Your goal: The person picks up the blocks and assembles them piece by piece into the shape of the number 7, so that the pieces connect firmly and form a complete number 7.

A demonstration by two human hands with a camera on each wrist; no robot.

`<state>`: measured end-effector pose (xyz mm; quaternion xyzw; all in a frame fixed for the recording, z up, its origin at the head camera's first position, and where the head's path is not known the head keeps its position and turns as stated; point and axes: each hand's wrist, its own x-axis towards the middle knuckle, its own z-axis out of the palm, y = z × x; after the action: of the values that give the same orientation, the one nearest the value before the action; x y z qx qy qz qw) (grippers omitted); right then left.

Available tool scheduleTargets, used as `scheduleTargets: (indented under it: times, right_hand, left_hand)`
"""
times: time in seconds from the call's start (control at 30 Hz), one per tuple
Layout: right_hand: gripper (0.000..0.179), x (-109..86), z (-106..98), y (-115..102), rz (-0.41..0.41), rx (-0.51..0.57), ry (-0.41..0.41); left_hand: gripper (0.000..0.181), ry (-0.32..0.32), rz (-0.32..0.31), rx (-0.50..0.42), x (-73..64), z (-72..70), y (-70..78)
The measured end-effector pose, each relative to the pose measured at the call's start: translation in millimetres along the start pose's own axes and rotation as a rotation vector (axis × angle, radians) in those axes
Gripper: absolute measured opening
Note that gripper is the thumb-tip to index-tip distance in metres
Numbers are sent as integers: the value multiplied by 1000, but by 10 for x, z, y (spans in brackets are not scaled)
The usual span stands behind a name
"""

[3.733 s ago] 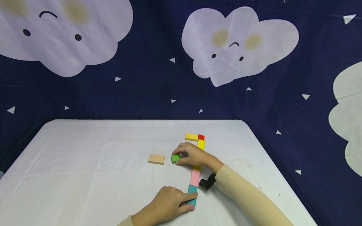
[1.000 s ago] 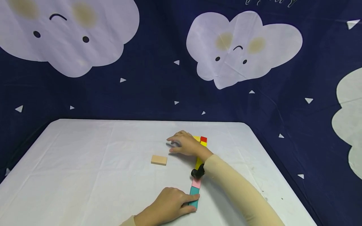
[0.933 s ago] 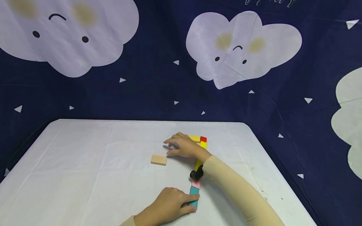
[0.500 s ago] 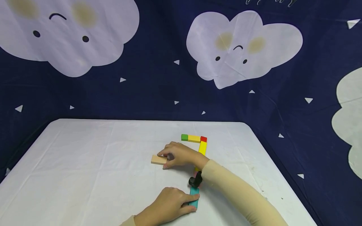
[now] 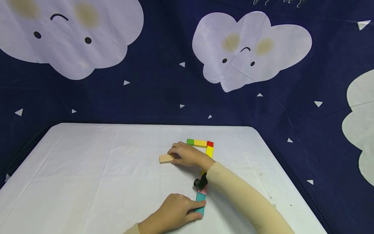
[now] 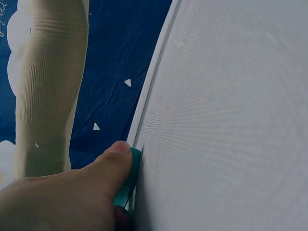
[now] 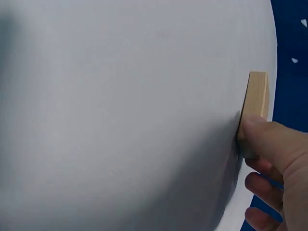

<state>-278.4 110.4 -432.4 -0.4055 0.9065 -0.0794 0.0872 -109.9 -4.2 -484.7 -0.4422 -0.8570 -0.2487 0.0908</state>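
Observation:
My right hand (image 5: 190, 155) pinches one end of a plain wooden block (image 5: 165, 159) near the table's middle; the right wrist view shows thumb and fingers on the block (image 7: 255, 96). At the near end of a row of blocks, my left hand (image 5: 175, 211) grips a teal block (image 5: 200, 197) between thumb and finger, also seen in the left wrist view (image 6: 129, 183). Beyond it run a pink block (image 5: 203, 190), yellow blocks (image 5: 209, 151) partly hidden by my right arm, and a red block (image 5: 210, 144). From the red one a yellow block (image 5: 200, 143) and a green block (image 5: 190, 142) extend left.
A white cloth covers the table (image 5: 87, 169). A dark blue backdrop (image 5: 157, 91) with printed clouds hangs behind it. The black wrist camera (image 5: 200, 182) on my right arm overlaps the row in the head view.
The green block, earlier in my right hand, now sits at the left end beside the yellow block. My right hand has since taken the wooden block and shifted it slightly away. My left hand stays put.

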Motion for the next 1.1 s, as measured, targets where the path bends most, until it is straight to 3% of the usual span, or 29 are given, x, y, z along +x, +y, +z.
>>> scheduleTargets:
  times: [0.3, 0.5, 0.87, 1.1]
  right_hand:
    - [35, 85, -59, 250, 95, -42, 97]
    - [18, 134, -102, 370, 111, -109, 160]
    - [17, 157, -105, 480, 200, -154, 132]
    - [18, 135, -105, 522, 215, -156, 101]
  left_hand:
    - [38, -2, -5, -9, 4, -16, 9]
    - [37, 1, -17, -4, 0, -16, 3]
    - [37, 20, 2, 11, -1, 1, 8]
    - [37, 23, 5, 22, -1, -3, 9]
